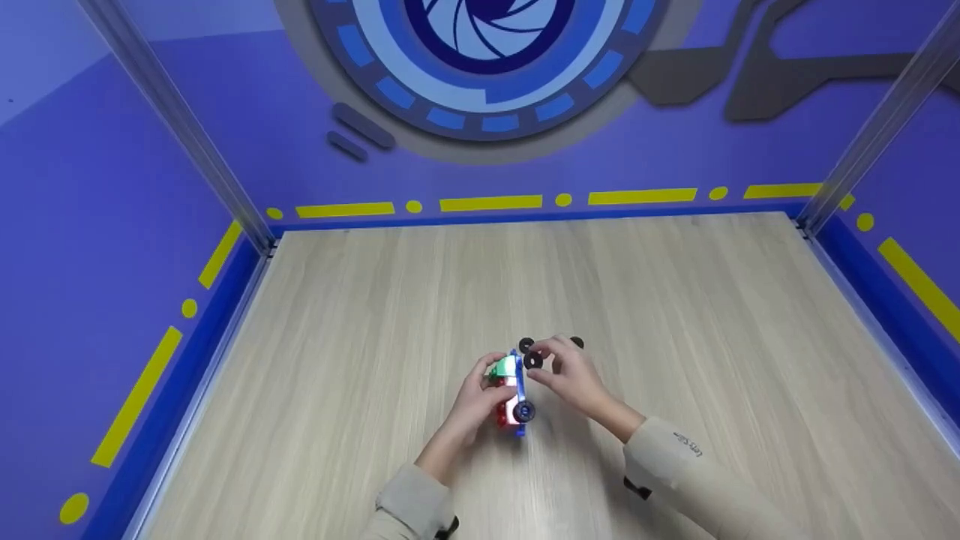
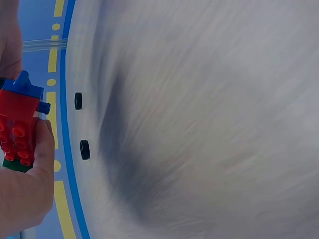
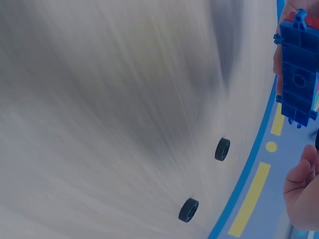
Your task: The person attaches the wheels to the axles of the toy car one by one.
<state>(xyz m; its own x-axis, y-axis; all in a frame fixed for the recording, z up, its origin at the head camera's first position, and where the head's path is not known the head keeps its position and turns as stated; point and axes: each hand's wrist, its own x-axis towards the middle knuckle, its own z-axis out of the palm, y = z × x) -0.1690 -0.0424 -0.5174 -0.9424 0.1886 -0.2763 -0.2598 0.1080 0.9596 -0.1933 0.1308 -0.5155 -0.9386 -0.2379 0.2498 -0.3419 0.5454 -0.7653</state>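
"Car [image 1: 520,390] over the surface [image 1: 360,337]: why there, in the head view?"
"Left grip [image 1: 472,401] clamps it, likely steadying it beside the wheel [image 1: 529,360] that right grip [image 1: 574,375] pinches."
"Left wrist view?"
"Red studs [image 2: 19,132], clearer than overhead, and two loose wheels [image 2: 84,149]."
"Right wrist?"
"Blue underside [image 3: 298,64], barely seen overhead."

"Is that toy car [image 3: 300,62] plastic?"
"Looks it: smooth, slightly glossy. The loose wheels [image 3: 188,210] look matt and rubbery."
"And the tabletop [image 1: 337,375]?"
"Pale wood grain, smooth. The sleeves [image 1: 697,476]: matt cloth."
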